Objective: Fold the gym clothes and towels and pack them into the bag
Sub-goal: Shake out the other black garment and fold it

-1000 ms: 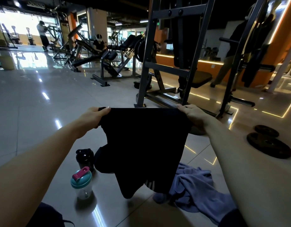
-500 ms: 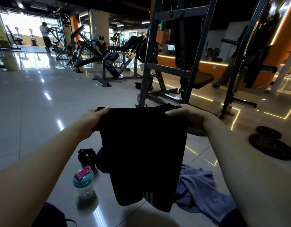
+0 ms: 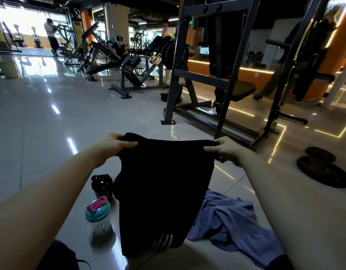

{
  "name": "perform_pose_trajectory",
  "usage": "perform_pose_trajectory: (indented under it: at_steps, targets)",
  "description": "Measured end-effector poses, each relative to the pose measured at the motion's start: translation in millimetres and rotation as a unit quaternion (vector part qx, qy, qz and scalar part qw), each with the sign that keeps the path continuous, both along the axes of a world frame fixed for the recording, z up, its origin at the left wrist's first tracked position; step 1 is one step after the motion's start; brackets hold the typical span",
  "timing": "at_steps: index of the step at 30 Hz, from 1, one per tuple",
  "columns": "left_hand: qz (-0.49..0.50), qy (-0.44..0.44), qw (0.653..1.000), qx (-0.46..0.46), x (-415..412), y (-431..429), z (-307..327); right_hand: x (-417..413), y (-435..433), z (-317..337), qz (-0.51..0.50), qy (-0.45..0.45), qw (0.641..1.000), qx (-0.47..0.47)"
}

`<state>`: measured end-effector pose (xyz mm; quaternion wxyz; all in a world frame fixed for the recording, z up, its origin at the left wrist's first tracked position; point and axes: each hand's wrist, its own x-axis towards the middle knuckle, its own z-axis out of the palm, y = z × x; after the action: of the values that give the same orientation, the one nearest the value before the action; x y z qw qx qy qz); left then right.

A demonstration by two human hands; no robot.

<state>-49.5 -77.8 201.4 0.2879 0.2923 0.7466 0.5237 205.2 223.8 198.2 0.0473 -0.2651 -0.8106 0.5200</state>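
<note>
At lower left a teal-lidded shaker (image 3: 99,217) and a black bottle (image 3: 102,185) are stood on the floor (image 3: 41,133); weight plates (image 3: 322,170) are seen at right. A crumpled blue towel (image 3: 226,221) at lower right is partly hidden by black shorts (image 3: 164,191). Their top corners are pinched by the left hand (image 3: 115,146) and right hand (image 3: 224,151); the cloth hangs below, centre frame.

Shorts (image 3: 164,191) hang over the floor (image 3: 41,133), left hand (image 3: 117,145) pinching their top left corner, right hand (image 3: 224,151) the top right. Left of shorts on floor: near bottle (image 3: 99,217), far bottle (image 3: 102,186) just behind it. Towel (image 3: 226,221) on floor right of shorts, partly behind them. Weight plates (image 3: 323,170) further right, well apart. Rack (image 3: 203,78) stands behind shorts.
</note>
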Motion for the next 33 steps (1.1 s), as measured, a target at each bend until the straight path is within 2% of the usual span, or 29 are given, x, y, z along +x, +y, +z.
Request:
perform_pose_trajectory:
  at_steps: [2, 4, 9, 12, 15, 17, 19, 22, 26, 28, 30, 33]
  targets:
    - [0.053, 0.045, 0.998, -0.002, 0.6, 9.6, -9.2, -6.8, -3.4, -7.2, 0.01, -0.027, 0.999, 0.029]
    - [0.095, 0.071, 0.993, 0.019, 3.0, 17.7, -15.8, -16.3, -8.4, -9.3, 0.005, -0.016, 0.998, 0.065]
    - [0.177, 0.091, 0.97, 0.137, -3.8, 34.2, -13.1, -41.4, -14.4, 2.1, -0.081, 0.138, 0.984, 0.077]
    - [0.177, 0.112, 0.962, 0.178, -5.9, 34.4, -0.6, -47.2, -11.7, 5.8, -0.095, 0.187, 0.973, 0.097]
    - [0.138, 0.121, 0.967, 0.179, 2.5, 26.7, 7.4, -43.1, -12.6, 1.7, -0.101, 0.181, 0.972, 0.114]
    - [0.109, 0.115, 0.979, 0.13, 9.6, 15.8, 4.2, -34.5, -17.2, -6.0, -0.1, 0.136, 0.977, 0.127]
    - [0.071, 0.134, 0.988, 0.029, 18.1, 1.6, -6.1, -20.1, -26.7, -14.9, -0.07, 0.044, 0.986, 0.142]
    - [-0.011, 0.193, 0.973, -0.126, 34.6, -21.6, -37.6, 3.3, -46.3, -39.5, 0.029, -0.101, 0.974, 0.203]
    - [-0.12, 0.263, 0.913, -0.287, 57.9, -52.7, -99.6, 29.8, -84.9, -80.3, 0.156, -0.21, 0.924, 0.277]
    - [-0.192, 0.269, 0.877, -0.348, 73.1, -68.9, -132.3, 46.2, -104.3, -106.4, 0.231, -0.278, 0.885, 0.294]
    - [-0.26, 0.274, 0.839, -0.393, 92.0, -84.3, -160.4, 66.4, -123.1, -137.5, 0.28, -0.327, 0.851, 0.302]
    - [-0.338, 0.261, 0.791, -0.439, 119.4, -97.6, -192.0, 97.7, -154.2, -176.5, 0.329, -0.354, 0.826, 0.289]
